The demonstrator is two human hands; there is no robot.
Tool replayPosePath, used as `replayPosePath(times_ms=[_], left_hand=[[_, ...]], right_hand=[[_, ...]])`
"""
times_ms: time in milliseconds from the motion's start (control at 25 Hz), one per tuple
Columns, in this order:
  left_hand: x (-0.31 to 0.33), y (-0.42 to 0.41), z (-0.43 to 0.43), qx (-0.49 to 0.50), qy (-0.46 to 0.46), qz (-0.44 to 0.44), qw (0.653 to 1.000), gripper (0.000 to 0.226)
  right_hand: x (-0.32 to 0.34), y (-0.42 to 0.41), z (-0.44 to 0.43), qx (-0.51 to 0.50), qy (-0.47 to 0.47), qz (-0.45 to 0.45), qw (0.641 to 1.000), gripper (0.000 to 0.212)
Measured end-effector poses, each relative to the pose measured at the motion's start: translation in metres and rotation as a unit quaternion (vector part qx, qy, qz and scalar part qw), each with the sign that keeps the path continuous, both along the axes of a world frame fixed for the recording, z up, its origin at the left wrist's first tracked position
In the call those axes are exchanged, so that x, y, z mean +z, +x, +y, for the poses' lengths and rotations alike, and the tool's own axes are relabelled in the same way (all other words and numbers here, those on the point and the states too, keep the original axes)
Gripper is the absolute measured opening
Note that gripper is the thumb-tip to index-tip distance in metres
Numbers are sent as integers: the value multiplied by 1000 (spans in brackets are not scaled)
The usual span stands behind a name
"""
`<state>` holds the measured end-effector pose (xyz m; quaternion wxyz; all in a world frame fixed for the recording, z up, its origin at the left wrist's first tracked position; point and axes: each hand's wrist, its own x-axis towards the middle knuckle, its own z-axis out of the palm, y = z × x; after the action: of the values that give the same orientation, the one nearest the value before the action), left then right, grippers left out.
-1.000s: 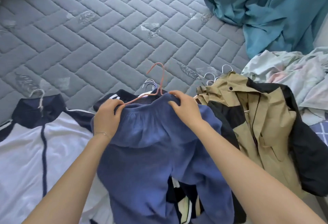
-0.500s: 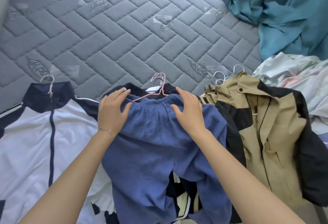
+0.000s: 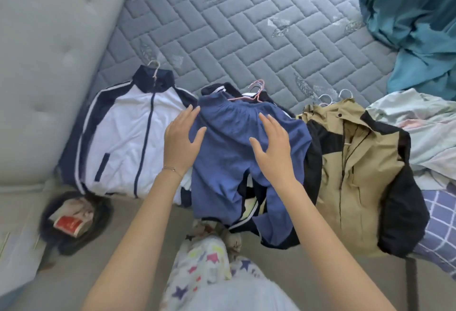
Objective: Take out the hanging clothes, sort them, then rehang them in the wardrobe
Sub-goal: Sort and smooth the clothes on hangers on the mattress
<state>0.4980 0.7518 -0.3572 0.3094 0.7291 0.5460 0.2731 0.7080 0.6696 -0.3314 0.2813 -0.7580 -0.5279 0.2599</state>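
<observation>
Blue trousers (image 3: 229, 133) lie on the mattress (image 3: 222, 27) between white jacket (image 3: 123, 138) and tan jacket (image 3: 350, 162), pink hanger (image 3: 249, 98) at the waistband. Our left hand (image 3: 181, 143) and right hand (image 3: 274, 148) are spread flat and hold nothing. Whether they touch the cloth is too blurry to call. We smooth from the waistband down, keeping the hanger square.

A grey quilted mattress (image 3: 234, 34) carries clothes along its near edge. At the left end lies a white and navy jacket (image 3: 128, 138) on a hanger. Mid-edge, blue trousers (image 3: 234, 138) top a dark heap (image 3: 214, 88), with a tan and black jacket (image 3: 357, 175) just right of it. Teal cloth (image 3: 414, 27) is bunched in the far right corner, and a pale crumpled sheet (image 3: 424, 138) lies at the right edge.
</observation>
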Motion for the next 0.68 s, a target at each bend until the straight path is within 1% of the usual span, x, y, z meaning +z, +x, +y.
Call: replayPosePath(times_ms=[160, 360, 520, 680], left_hand=[[29, -37, -65, 29, -16, 18, 999, 59], [46, -92, -119, 94, -6, 43, 995, 52], [41, -139, -124, 142, -15, 31, 989, 52], [30, -191, -97, 138, -26, 29, 990, 52]], right_hand=[[26, -41, -48, 54, 3, 28, 998, 58], [40, -79, -80, 102, 15, 42, 994, 59], [40, -119, -72, 129, 7, 30, 991, 59], [31, -172, -43, 125, 9, 26, 992, 59]])
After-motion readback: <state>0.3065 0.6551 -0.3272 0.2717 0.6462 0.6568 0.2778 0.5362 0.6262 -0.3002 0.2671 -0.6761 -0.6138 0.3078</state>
